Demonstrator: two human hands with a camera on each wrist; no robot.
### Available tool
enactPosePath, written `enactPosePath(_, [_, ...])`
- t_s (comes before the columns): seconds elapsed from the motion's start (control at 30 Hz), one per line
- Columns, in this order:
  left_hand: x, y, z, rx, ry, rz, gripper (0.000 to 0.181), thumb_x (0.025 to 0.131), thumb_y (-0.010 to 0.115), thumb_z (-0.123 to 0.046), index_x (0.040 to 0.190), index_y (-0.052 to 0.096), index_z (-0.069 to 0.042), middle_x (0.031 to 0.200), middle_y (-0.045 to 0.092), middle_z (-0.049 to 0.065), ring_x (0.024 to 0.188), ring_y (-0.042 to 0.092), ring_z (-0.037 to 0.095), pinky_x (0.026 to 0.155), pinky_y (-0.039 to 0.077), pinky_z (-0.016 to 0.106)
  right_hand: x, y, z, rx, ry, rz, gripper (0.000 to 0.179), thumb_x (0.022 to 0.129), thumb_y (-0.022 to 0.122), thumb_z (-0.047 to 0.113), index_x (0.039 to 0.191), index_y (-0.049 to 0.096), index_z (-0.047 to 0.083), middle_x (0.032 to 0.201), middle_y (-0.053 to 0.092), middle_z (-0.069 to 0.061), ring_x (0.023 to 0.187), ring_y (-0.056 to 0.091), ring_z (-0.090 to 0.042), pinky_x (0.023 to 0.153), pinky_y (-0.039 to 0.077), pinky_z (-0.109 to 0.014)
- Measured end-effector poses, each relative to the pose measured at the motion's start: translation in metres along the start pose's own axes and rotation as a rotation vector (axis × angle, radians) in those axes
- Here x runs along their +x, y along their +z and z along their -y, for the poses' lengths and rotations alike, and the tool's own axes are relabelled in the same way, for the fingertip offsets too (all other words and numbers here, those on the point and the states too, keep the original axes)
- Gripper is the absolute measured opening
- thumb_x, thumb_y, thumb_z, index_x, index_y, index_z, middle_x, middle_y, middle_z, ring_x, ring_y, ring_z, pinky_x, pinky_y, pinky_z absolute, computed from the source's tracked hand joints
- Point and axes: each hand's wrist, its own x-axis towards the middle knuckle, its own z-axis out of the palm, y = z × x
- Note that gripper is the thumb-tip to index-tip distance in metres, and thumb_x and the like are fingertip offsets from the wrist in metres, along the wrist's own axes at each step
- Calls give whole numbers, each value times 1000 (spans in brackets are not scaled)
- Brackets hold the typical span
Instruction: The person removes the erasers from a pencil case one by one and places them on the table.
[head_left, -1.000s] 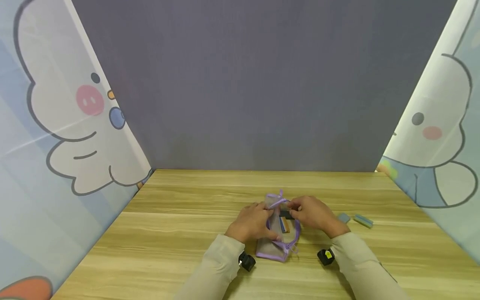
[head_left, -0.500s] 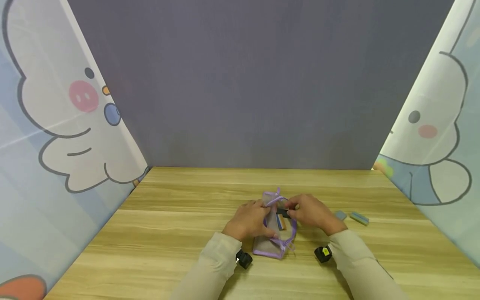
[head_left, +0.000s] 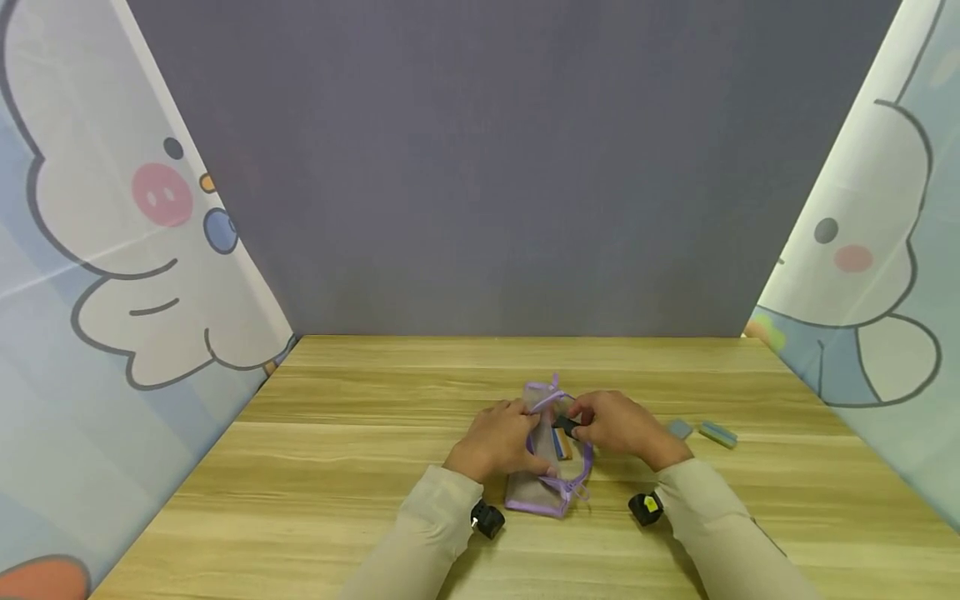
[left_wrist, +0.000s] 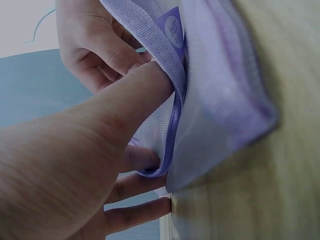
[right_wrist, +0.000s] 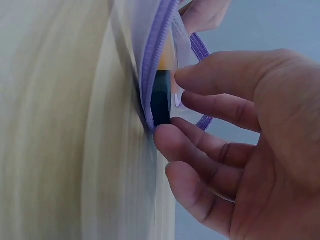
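A mesh zip pouch (head_left: 534,498) with purple trim lies unzipped in the head view. My left hand (head_left: 497,442) rests along its left edge, fingers straight and spread; in the left wrist view the thumb (left_wrist: 142,82) reaches under the purple hem. With thumb and fingers, my right hand (head_left: 618,423) pinches a small dark block (right_wrist: 161,97) at the pouch's opening. Inside the pouch, near that block, lies a blue and orange bar (head_left: 562,443).
To the right of my right hand, a grey-blue flat piece (head_left: 680,429) and a blue-green two-tone bar (head_left: 717,433) lie on the wooden table (head_left: 337,467). A grey panel (head_left: 510,167) stands behind, with cartoon-printed sheets (head_left: 150,333) at both sides.
The dark block has tilted slightly between my right fingers, which have shifted a little over the opening. My left hand keeps its place on the pouch. The head view has shifted slightly.
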Motion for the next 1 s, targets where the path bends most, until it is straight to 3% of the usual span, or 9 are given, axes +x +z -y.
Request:
enactPosePath(0.53, [0,1,3,-31,-7,11,90,76,73,-71,145,56,-17,142,53,4,130,50,27,103,45,45,0,2,-2,7,19,30,31,79,79,11,108,71,5,80,64,4,69,58,-10,64,50,-33])
enactPosePath(1.0, [1,0,3,3,5,11,87,77,71,-73,143,59,-18,137,56,2,126,52,25,101,46,43,-2,3,-1,-28,-5,20,33,79,78,11,111,70,4,79,61,5,66,54,-10,62,48,-32])
